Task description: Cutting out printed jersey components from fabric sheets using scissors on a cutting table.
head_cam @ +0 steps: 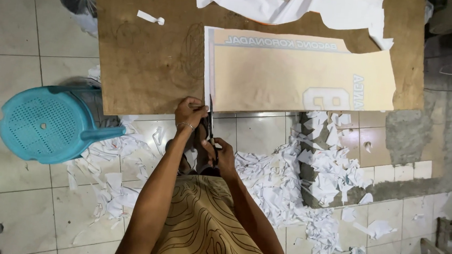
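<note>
Tan sheet [298, 76] lies flat on the board [146, 58], its near edge at the board's edge, and my left hand [189, 112] pinches its white left strip [207, 62] there while my right hand [223, 154] is closed around the scissors [210, 125], blades just entering the bottom of that strip. I judge the cut barely begun: nearly the whole strip remains attached. White scraps [308, 170] litter the floor by my knees.
</note>
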